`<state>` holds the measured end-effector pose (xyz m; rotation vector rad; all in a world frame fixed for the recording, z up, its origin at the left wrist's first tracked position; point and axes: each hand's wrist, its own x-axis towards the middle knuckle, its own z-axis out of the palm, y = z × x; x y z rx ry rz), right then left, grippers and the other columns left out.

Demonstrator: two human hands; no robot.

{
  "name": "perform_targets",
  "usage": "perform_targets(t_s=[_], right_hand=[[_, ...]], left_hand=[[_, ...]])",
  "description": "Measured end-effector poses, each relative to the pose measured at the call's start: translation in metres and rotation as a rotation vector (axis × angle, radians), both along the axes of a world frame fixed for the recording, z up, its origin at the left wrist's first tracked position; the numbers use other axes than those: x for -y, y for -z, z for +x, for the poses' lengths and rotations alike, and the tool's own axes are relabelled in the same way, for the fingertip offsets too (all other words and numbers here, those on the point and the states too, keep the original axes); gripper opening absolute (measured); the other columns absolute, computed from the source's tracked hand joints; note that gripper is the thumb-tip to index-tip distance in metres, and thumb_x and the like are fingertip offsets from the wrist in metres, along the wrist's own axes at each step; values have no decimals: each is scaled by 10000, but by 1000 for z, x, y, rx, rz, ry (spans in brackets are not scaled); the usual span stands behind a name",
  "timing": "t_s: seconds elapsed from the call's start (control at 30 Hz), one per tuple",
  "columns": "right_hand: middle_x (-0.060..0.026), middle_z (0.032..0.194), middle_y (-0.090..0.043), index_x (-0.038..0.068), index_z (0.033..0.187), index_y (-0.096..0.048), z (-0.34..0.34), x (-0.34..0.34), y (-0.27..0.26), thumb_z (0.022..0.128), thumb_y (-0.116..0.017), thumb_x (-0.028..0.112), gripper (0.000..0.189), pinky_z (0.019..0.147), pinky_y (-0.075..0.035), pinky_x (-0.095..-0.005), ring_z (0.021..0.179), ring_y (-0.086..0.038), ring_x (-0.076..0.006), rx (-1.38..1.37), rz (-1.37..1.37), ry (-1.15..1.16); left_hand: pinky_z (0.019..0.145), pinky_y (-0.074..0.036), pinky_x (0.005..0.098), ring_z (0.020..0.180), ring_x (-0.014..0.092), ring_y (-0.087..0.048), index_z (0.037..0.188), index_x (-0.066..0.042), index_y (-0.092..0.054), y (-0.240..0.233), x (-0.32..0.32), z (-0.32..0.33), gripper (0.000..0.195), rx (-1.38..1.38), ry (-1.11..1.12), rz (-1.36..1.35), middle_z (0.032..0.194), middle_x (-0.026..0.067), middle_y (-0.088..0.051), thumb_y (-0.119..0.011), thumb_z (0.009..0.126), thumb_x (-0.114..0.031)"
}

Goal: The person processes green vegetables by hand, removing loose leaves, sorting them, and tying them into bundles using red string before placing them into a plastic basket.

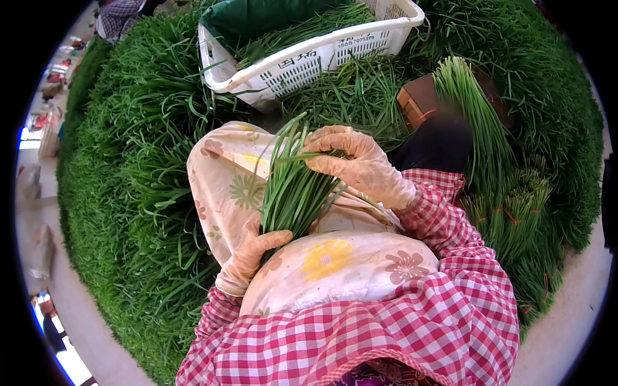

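Both hands wear pale, stained gloves. My left hand (258, 253) is closed around the lower end of a bundle of green Chinese chives (297, 193) over my lap. At the bundle's other end, my right hand (359, 166) has thumb and fingers curled around a few leaves that stick out sideways. A floral apron (333, 260) covers my lap beneath the bundle. To the right, a loose bunch of chives with pale stem ends (475, 116) lies across a brown box (420, 99). Below it are several chive bundles tied with red bands (516, 217).
A white plastic crate (309, 60) with writing on its side holds chives and a dark green cloth (275, 21). Loose leaves (357, 96) lie before it. Thick heaps of chives (130, 183) surround me. Another person in a checked sleeve (116, 19) is at the upper left.
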<state>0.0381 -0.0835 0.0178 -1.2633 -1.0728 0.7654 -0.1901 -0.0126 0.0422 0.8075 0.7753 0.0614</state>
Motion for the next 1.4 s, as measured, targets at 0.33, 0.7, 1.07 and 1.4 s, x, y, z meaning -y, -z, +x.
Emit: perform_targets(t_s=[0.33, 0.7, 1.07, 1.4], right_hand=[[-57, 614, -559, 15, 835, -609, 25, -15, 14, 895, -608, 178, 173, 468, -415, -263, 548, -534, -123, 121, -217, 308], [-267, 1162, -542, -59, 1273, -460, 94, -25, 26, 780, -634, 85, 542, 917, -428, -460, 1050, -527, -412, 804, -26, 471], [-92, 1049, -635, 49, 971, -684, 11, -18, -17, 693, -733, 509, 540, 1001, -270, -521, 1126, -526, -275, 777, -249, -197], [-147, 781, -663, 35, 893, -703, 33, 0, -17, 744, -655, 587, 574, 898, -359, -444, 819, -624, -295, 753, -474, -192]], left_hand=[[800, -514, 264, 879, 148, -620, 1168, -20, -570, 21, 17, -3, 362, -87, -61, 214, 1013, 49, -637, -663, 819, -43], [885, -473, 267, 1008, 134, -595, 1201, -17, -585, 35, 10, -13, 371, -100, -103, -9, 1110, 67, -648, -661, 847, -98], [888, -432, 248, 975, 104, -573, 1167, -39, -610, 86, 8, -19, 469, -136, 75, 327, 1048, 29, -659, -771, 771, -234], [927, -408, 258, 1032, 111, -556, 1216, -53, -585, 61, 7, -8, 538, -165, 163, 397, 1105, 47, -642, -761, 775, -306]])
